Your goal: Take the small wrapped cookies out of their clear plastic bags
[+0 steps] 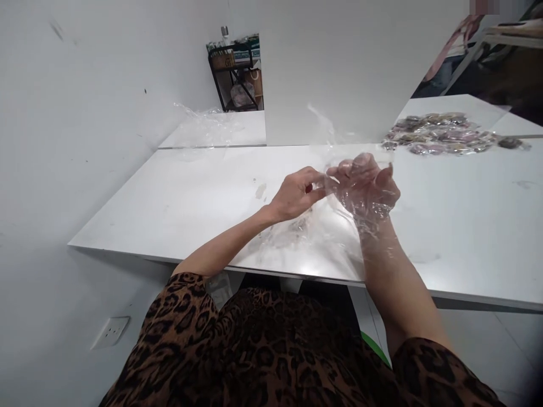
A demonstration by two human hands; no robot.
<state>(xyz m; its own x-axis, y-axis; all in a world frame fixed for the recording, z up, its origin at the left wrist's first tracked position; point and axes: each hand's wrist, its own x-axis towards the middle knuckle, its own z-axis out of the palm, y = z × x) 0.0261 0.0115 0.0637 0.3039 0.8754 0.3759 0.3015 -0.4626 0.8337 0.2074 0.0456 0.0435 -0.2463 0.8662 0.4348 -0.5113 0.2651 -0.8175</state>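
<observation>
My right hand (367,183) is raised over the white table, palm up, its fingers loosely bent and apart. Thin, clear plastic (369,217) covers it down to the wrist; whether this is a bag or a disposable glove I cannot tell. From the left, my left hand (299,192) pinches the edge of that plastic near the right fingertips. A wisp of the same film sticks up above the hands. Below them, crumpled clear plastic (292,226) lies on the table near its front edge.
The white table (139,198) meets a wall at left and an upright white panel (331,68) behind. Clear film (207,127) lies at the back left. Several small wrapped pieces (453,134) are heaped at the back right. A black shelf rack (233,70) stands beyond.
</observation>
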